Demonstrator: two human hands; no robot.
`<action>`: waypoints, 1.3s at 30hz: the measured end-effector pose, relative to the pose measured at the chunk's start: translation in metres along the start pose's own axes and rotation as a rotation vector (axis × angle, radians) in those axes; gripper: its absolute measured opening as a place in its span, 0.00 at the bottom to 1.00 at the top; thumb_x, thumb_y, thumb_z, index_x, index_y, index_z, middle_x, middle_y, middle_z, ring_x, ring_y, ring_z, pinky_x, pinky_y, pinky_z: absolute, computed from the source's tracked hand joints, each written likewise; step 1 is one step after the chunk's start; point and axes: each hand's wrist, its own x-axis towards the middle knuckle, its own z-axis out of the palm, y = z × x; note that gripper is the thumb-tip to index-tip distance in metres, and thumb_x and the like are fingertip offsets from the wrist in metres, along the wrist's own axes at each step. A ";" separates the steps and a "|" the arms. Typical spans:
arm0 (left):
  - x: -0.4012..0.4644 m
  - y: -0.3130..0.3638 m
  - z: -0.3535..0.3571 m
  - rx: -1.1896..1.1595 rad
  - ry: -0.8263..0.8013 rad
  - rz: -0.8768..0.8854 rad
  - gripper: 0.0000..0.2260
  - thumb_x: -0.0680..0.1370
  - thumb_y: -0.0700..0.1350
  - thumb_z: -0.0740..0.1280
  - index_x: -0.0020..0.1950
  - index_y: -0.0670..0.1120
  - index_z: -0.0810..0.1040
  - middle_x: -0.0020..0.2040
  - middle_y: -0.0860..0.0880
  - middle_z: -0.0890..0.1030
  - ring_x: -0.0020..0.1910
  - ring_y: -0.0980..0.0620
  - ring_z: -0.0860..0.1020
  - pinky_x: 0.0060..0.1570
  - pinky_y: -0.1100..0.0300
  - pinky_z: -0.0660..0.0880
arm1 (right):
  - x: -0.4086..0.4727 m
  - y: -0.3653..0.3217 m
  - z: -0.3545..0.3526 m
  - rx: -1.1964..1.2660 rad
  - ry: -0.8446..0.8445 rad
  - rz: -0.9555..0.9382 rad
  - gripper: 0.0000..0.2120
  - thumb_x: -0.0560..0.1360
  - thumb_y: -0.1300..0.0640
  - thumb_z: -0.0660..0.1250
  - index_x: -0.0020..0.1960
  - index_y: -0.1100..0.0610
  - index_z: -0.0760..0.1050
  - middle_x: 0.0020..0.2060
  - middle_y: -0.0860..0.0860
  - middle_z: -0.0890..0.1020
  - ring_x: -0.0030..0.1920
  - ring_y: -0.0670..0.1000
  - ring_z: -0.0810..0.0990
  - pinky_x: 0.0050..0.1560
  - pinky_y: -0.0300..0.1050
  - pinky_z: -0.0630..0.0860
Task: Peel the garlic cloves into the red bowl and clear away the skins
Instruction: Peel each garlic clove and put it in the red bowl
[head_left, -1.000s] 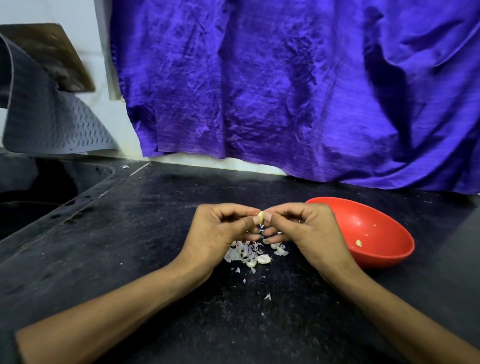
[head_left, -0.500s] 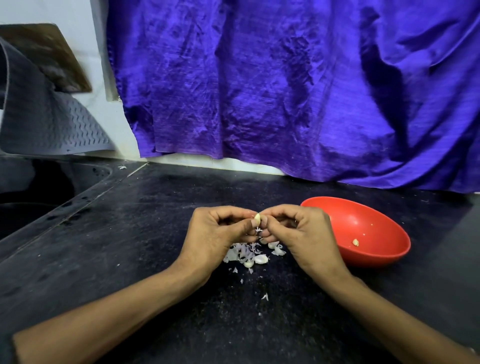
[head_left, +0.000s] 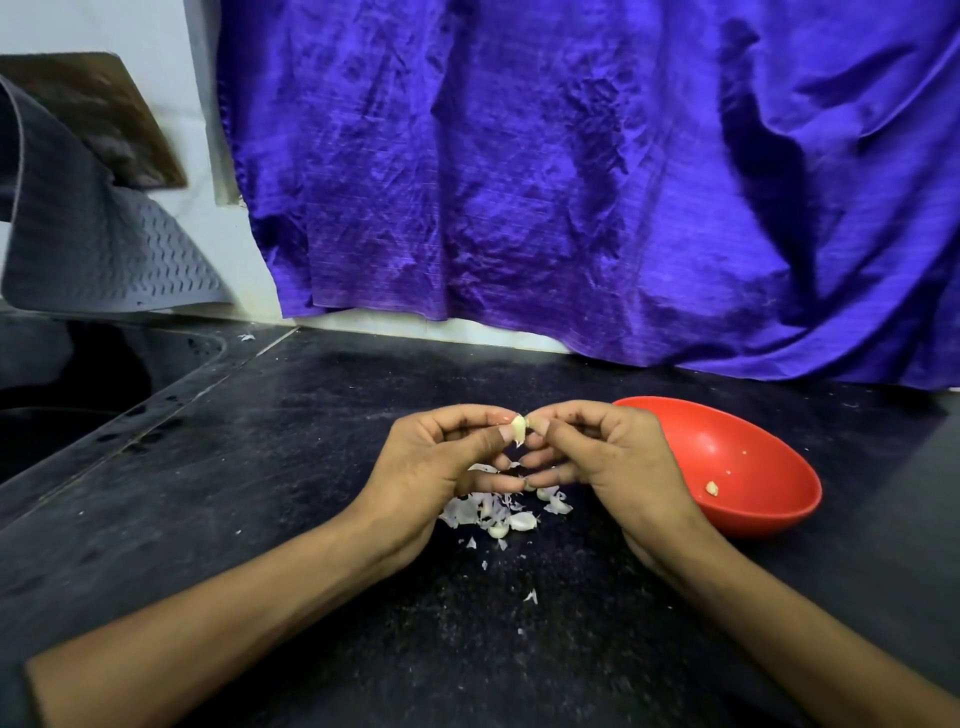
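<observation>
Left hand (head_left: 436, 457): curling knuckles-up left of the red bowl (head_left: 769, 499), fingers pinching the garlic clove (head_left: 518, 429).
Right hand (head_left: 597, 457): mirroring it — fingers nipping the same clove, beside the bowl.
Skins (head_left: 493, 512): lying under both hands.

No legible text, label, brand, number or sign is found on any surface in view.
</observation>
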 end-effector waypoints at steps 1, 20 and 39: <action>0.000 0.000 0.000 -0.008 0.005 -0.004 0.10 0.69 0.38 0.72 0.48 0.35 0.82 0.42 0.42 0.81 0.33 0.54 0.77 0.33 0.60 0.80 | 0.000 -0.001 0.000 0.022 0.005 0.014 0.08 0.76 0.67 0.65 0.42 0.60 0.81 0.31 0.51 0.82 0.33 0.50 0.81 0.35 0.44 0.82; -0.001 -0.003 -0.001 0.048 0.071 0.021 0.07 0.67 0.37 0.73 0.45 0.38 0.85 0.42 0.36 0.84 0.36 0.48 0.83 0.38 0.61 0.81 | -0.001 0.005 -0.002 -0.112 -0.039 -0.074 0.09 0.74 0.68 0.68 0.41 0.57 0.83 0.31 0.53 0.83 0.33 0.49 0.82 0.33 0.40 0.80; 0.000 -0.001 -0.002 0.006 -0.009 -0.005 0.12 0.68 0.39 0.72 0.49 0.37 0.81 0.38 0.42 0.82 0.32 0.52 0.80 0.31 0.59 0.80 | -0.003 0.000 0.002 0.078 -0.010 0.074 0.06 0.76 0.66 0.66 0.43 0.62 0.81 0.32 0.53 0.81 0.32 0.49 0.81 0.32 0.41 0.80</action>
